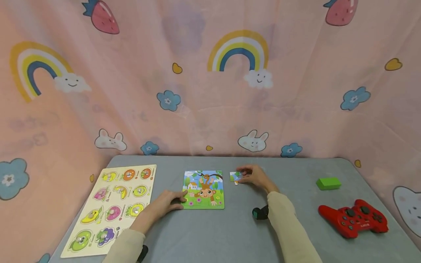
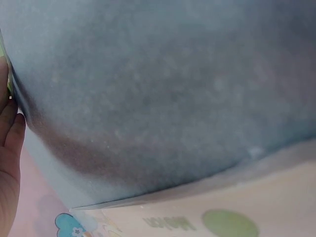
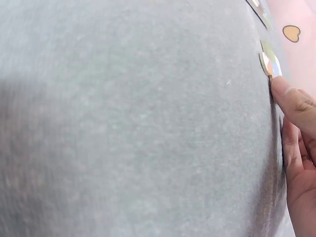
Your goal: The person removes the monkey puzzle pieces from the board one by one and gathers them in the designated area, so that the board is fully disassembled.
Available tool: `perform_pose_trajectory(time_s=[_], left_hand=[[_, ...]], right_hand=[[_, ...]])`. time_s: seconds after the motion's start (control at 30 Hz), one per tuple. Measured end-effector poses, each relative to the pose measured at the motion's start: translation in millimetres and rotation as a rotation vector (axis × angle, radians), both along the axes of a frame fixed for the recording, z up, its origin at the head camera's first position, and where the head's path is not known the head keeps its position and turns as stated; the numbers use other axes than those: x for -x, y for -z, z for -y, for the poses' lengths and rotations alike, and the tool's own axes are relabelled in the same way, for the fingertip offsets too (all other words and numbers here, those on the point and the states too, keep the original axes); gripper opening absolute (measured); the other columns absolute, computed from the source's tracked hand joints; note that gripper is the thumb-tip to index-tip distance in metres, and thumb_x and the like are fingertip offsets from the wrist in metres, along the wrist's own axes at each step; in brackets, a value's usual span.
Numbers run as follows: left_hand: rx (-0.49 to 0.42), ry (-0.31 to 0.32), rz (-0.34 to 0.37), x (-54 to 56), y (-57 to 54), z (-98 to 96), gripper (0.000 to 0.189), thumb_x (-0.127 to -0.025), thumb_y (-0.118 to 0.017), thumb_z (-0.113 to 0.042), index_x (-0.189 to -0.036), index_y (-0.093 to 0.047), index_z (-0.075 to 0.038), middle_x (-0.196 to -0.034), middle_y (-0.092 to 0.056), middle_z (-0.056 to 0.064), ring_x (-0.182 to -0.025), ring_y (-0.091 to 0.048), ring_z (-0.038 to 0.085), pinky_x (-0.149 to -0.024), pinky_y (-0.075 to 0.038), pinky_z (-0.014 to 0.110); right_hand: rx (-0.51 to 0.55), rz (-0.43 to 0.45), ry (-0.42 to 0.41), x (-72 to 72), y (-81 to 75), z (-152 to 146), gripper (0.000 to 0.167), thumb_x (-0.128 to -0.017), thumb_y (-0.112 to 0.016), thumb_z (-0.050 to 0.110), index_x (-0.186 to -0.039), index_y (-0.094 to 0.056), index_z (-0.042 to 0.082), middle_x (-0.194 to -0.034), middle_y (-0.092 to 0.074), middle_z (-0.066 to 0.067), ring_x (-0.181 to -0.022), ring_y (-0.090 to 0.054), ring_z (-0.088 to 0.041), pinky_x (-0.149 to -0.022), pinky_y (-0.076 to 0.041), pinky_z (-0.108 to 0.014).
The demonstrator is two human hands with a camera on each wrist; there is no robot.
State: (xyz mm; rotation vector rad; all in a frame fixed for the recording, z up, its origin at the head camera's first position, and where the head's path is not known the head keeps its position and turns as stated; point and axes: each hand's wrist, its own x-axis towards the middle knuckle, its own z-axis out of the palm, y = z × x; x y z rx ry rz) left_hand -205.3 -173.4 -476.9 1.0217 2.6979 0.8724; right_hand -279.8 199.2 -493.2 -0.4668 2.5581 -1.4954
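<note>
A square jigsaw puzzle [image 1: 204, 191] with a monkey hanging from a branch lies flat on the grey table. My left hand [image 1: 167, 203] rests at its left edge, fingertips touching the rim near the lower corner. The left wrist view shows those fingers [image 2: 15, 131] fairly straight against the board's side. To the right of the puzzle, my right hand [image 1: 254, 176] pinches a small jigsaw piece [image 1: 234, 176] in blue and green, thumb at its near side. Part of the piece [image 3: 269, 61] shows past the thumb in the right wrist view.
A cream fruit puzzle board [image 1: 110, 210] lies at the left, partly under the left forearm in view. On the right are a green block [image 1: 329, 183] and a red game controller [image 1: 355, 218]. A pink patterned curtain [image 1: 204, 120] hangs behind the table [image 1: 210, 241].
</note>
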Motion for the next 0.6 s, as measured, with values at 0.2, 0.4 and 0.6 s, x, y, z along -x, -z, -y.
perform_pose_trajectory(time_s=[0.2, 0.4, 0.6], left_hand=[[0.008, -0.008, -0.004, 0.1, 1.0, -0.5, 0.04, -0.087, -0.07, -0.013, -0.123, -0.062, 0.004, -0.108, -0.071, 0.006, -0.107, -0.063, 0.022, -0.091, -0.05, 0.042], [0.002, 0.001, -0.008, -0.9, 1.4, -0.1, 0.04, -0.087, -0.069, -0.013, -0.123, -0.062, 0.004, -0.11, -0.07, 0.008, -0.107, -0.063, 0.023, -0.09, -0.05, 0.042], [-0.004, 0.001, 0.012, 1.3, 1.4, 0.9, 0.042, -0.088, -0.068, -0.013, -0.125, -0.06, 0.005, -0.108, -0.071, 0.006, -0.106, -0.063, 0.022, -0.09, -0.05, 0.04]], right_hand=[[0.016, 0.009, 0.023, -5.5, -4.9, -2, 0.046, -0.081, -0.075, 0.001, -0.123, -0.059, -0.009, -0.116, -0.063, -0.022, -0.094, -0.057, -0.027, -0.083, -0.048, -0.029], [0.123, 0.031, 0.036, -9.9, -9.7, 0, 0.046, -0.088, -0.067, 0.002, -0.13, -0.052, -0.009, -0.126, -0.058, -0.027, -0.112, -0.059, -0.037, -0.097, -0.046, -0.044], [0.214, 0.077, 0.012, -7.7, -9.7, 12, 0.05, -0.089, -0.066, 0.001, -0.133, -0.047, -0.011, -0.131, -0.053, -0.028, -0.12, -0.054, -0.038, -0.094, -0.049, -0.032]])
